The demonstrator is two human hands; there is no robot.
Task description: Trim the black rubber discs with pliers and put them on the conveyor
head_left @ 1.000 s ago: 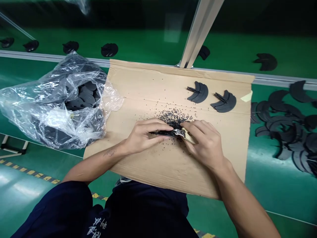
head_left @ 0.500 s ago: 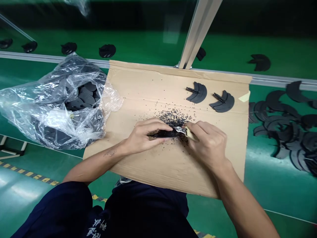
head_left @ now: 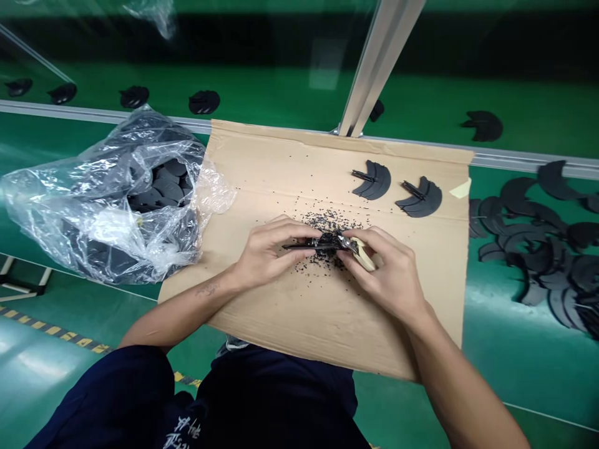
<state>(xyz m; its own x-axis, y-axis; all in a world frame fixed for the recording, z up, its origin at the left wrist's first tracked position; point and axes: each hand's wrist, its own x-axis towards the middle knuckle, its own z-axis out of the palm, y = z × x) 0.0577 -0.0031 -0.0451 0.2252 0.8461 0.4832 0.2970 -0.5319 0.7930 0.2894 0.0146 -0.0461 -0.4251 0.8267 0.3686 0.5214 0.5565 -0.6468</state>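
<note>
My left hand is closed round a flat black plastic part, held edge-on over a sheet of cardboard. My right hand grips small cutters with cream handles, their metal jaws touching the part's right end. A scatter of black trimmings lies on the cardboard just beyond my fingers. Two trimmed crescent-shaped black parts rest at the cardboard's far right.
A clear plastic bag holding several black parts sits to the left. A heap of black parts lies on the green surface to the right. An aluminium rail and slanted post stand behind, with more parts beyond.
Both hands have shifted slightly away from me with the part and cutters. The part has tipped more edge-on.
</note>
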